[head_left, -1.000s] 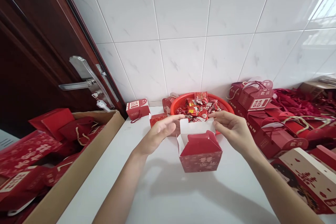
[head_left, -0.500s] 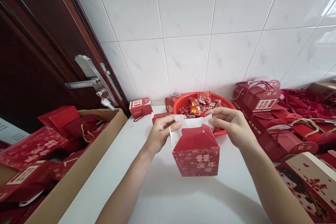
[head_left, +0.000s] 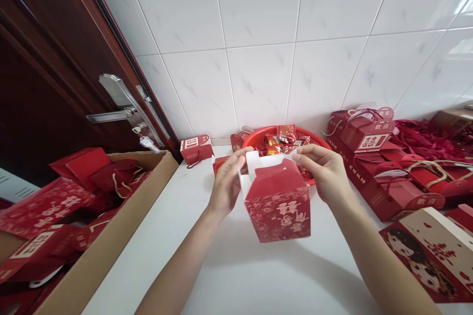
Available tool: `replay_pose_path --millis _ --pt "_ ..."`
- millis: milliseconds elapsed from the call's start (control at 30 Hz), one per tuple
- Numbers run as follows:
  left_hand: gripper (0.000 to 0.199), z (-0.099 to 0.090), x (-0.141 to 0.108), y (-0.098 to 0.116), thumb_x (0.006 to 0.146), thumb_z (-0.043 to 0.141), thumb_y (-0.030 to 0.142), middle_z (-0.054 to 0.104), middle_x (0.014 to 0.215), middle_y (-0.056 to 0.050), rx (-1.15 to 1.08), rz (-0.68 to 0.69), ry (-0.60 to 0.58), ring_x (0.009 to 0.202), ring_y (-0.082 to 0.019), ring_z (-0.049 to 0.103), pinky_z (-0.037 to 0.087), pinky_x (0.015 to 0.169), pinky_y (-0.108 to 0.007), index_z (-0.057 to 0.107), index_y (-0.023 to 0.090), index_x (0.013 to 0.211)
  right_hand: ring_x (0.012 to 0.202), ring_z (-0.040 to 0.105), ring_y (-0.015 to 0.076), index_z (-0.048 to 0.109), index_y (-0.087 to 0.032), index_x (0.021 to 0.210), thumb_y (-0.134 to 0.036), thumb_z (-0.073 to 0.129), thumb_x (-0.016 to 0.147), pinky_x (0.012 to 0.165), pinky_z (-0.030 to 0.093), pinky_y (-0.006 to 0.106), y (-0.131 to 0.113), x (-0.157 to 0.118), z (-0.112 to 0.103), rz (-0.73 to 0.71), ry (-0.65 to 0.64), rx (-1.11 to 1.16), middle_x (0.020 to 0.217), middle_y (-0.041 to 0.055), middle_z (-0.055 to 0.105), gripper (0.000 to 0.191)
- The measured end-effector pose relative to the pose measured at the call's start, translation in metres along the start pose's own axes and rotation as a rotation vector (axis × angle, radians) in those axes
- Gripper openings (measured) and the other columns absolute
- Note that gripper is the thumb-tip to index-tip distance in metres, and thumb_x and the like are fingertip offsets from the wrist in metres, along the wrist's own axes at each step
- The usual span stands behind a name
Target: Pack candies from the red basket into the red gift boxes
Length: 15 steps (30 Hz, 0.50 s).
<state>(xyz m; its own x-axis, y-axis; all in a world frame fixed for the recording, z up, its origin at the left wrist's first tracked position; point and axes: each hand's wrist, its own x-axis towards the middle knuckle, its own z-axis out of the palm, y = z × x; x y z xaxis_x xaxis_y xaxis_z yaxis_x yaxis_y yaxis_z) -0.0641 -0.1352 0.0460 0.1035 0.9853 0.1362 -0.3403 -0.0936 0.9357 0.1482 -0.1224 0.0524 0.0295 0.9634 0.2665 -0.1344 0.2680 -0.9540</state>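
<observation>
A red paper gift box (head_left: 280, 209) with white characters is held above the white tabletop, slightly tilted, its top flaps standing up and white inside. My left hand (head_left: 226, 182) is closed at the box's left upper edge, its thumb and fingers about the side flap; part of the grip is hidden. At the opposite corner, my right hand (head_left: 325, 167) pinches the white flap between thumb and fingers. Right behind the box stands a red plastic basket (head_left: 314, 141) of wrapped candies (head_left: 286, 134), partly covered by the box and hands.
On the left, a cardboard carton (head_left: 148, 197) holds several red boxes, beside a dark door with a handle (head_left: 111, 115). A small red box (head_left: 197, 149) stands near the tiled wall (head_left: 258, 83). Stacked red boxes (head_left: 364, 133) and a cartoon-printed box (head_left: 424, 251) occupy the right.
The gift box has tilted and turned a little, its bottom edge rising. My left fingers have shifted from the flap's corner to along the left side. My right hand keeps its pinch.
</observation>
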Motion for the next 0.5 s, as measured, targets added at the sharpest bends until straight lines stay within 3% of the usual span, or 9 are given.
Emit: replay_pose_path --millis 200,333,500 --pt "0.050 0.002 -0.005 -0.002 0.081 0.072 0.050 0.067 0.127 -0.008 -0.088 0.113 -0.153 0.109 -0.026 0.068 0.054 0.085 -0.034 0.055 0.025 0.121 0.053 0.055 0.0116 0.064 -0.021 0.079 -0.035 0.080 0.070 0.051 0.046 0.025 -0.001 0.001 0.000 -0.042 0.139 0.065 0.066 -0.0011 0.065 0.023" --pt "0.044 0.008 -0.007 -0.007 0.081 0.076 0.042 0.066 0.122 -0.006 0.017 0.115 -0.124 0.106 -0.023 0.067 0.053 0.087 -0.033 0.052 0.026 0.115 0.052 0.053 0.0116 0.062 -0.022 0.084 -0.041 0.077 0.076 0.049 0.045 0.025 0.000 -0.004 0.004 -0.056 0.145 0.053 0.072 -0.0007 0.065 0.025" --pt "0.036 0.010 -0.011 -0.016 0.083 0.076 0.042 0.065 0.115 -0.005 0.158 0.238 -0.040 0.106 -0.021 0.062 0.050 0.091 -0.033 0.056 0.026 0.108 0.051 0.047 0.0098 0.060 -0.023 0.087 -0.045 0.070 0.085 0.048 0.041 0.024 0.001 -0.010 0.008 -0.130 0.161 0.002 0.078 -0.0009 0.062 0.025"
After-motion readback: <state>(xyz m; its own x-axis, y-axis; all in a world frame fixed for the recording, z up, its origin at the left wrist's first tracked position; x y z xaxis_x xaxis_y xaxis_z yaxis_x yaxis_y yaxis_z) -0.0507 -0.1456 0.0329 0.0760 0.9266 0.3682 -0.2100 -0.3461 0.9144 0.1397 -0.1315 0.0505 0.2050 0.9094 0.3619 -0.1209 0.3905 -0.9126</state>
